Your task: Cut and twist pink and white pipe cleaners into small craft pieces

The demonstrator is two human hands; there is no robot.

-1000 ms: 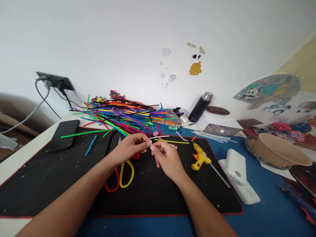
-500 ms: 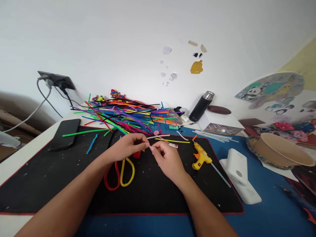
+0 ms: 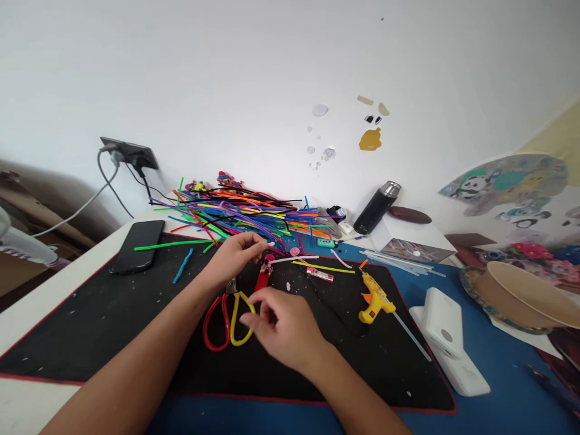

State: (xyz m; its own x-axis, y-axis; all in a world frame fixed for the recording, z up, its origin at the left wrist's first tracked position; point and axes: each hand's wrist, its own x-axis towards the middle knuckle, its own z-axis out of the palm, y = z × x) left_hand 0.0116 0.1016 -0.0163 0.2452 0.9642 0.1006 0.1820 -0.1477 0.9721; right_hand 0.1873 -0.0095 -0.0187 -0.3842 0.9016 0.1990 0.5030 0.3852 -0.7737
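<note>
My left hand [image 3: 238,257] pinches a small pale pink piece [image 3: 270,244] between thumb and fingertips; its exact kind is too small to make out. Lower and to the right, my right hand [image 3: 285,326] hovers with thumb and forefinger apart, nothing visible between them. Its thumb overlaps the yellow handle loop of the scissors [image 3: 216,347], whose other loop is red. Whether it touches them I cannot tell. Beyond it lies a red-handled tool [image 3: 263,278] with a pink top. A pale pipe cleaner [image 3: 294,259], a yellow one [image 3: 324,267] and a pink lighter-like item [image 3: 319,275] lie nearby.
A heap of coloured pipe cleaners [image 3: 235,211] lies against the wall. A yellow glue gun [image 3: 377,297] rests on the black mat [image 3: 181,368], right. A phone [image 3: 138,246] is at left; white power banks [image 3: 446,314], a black flask [image 3: 377,207] and a bowl [image 3: 530,296] stand right.
My hands have parted: the right has dropped down and toward the scissors, while the left keeps the small pale piece. The view has shifted slightly, and the red-handled tool is now uncovered.
</note>
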